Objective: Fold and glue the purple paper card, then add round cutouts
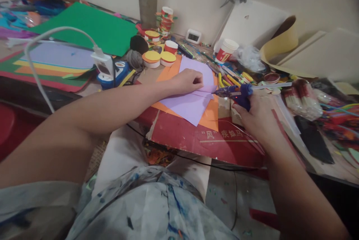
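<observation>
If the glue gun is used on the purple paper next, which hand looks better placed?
Probably the right hand: it grips the glue gun, with the nozzle by the right edge of the purple paper. The left hand rests on the paper, seemingly better for steadying.

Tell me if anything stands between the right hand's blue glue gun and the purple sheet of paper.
Nothing visible does: the blue glue gun in the right hand has its tip at the right edge of the purple sheet of paper, and the left hand lies left of that tip. Whether the tip touches is unclear.
</observation>
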{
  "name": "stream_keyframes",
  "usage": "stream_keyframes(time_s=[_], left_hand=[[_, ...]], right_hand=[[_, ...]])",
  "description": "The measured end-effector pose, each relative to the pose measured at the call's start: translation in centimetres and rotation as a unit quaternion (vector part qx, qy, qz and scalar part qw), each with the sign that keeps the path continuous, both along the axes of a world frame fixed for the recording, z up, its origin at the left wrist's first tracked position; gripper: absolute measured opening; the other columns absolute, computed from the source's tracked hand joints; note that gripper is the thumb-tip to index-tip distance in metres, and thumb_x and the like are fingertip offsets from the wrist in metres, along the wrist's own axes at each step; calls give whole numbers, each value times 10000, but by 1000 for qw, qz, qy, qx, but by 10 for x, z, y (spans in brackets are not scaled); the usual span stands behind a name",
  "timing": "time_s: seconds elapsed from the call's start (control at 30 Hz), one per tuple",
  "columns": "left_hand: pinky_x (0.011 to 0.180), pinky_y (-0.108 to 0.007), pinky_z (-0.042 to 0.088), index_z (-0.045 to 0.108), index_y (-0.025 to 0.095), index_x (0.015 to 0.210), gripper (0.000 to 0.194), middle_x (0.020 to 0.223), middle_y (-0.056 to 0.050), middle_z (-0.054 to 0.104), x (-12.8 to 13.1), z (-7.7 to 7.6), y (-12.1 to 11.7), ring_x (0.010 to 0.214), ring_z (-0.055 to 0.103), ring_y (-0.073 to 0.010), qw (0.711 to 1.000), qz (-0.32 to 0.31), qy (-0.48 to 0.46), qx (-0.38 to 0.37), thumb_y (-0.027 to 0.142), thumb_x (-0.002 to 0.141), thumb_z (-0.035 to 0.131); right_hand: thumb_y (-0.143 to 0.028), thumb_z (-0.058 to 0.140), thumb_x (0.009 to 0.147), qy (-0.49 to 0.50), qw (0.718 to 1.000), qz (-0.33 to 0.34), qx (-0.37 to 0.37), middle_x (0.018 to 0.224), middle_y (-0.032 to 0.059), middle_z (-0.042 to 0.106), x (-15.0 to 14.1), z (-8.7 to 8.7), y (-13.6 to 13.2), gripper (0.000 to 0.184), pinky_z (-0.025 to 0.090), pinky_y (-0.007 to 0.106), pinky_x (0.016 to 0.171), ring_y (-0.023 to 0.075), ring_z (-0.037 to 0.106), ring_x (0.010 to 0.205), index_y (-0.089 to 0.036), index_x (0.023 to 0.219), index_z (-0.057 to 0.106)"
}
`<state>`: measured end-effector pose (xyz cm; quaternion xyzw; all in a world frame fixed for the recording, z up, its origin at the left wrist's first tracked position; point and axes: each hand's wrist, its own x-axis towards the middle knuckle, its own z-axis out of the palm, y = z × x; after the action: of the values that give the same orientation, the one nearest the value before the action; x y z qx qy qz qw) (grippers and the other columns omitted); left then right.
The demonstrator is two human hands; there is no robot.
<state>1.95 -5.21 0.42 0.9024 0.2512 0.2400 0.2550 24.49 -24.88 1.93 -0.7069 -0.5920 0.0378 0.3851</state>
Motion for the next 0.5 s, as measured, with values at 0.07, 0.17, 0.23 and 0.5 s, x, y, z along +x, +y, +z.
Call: stream_keyframes(time_s=[0.07,0.17,0.23,0.5], left_hand=[[763,-280,433,759,148,882,126,902,-60,785,0,-1,-1,819,648,-159,1000,-3,-4,0,197,906,645],[779,-284,445,766,152,887,125,911,-58,792,0,-1,-1,828,660,-162,1000,0,-10,-2,187,893,646],[792,-289,453,776,150,892,131,913,-61,796,0,-1,-1,828,664,-165,1000,2,-9,-5,182,885,649],[806,-292,458,817,162,879,172,894,-54,805,-3,0,2,816,667,-160,1000,-25,2,-3,221,878,656]], right_hand=[[-410,819,812,4,1000,13,-1,1133,133,768,3,0,-3,301,548,566,1045,416,652,1287,-283,1056,699],[-421,837,805,17,1000,16,-7,1203,142,772,4,1,-6,343,549,584,1047,431,643,1317,-289,1097,716],[-402,852,793,29,999,14,-2,1219,145,771,3,2,-6,344,545,582,1058,434,635,1339,-292,1091,720],[-403,827,836,14,1000,8,-15,1099,118,761,-6,5,-4,236,541,562,1045,400,651,1276,-304,1004,694]])
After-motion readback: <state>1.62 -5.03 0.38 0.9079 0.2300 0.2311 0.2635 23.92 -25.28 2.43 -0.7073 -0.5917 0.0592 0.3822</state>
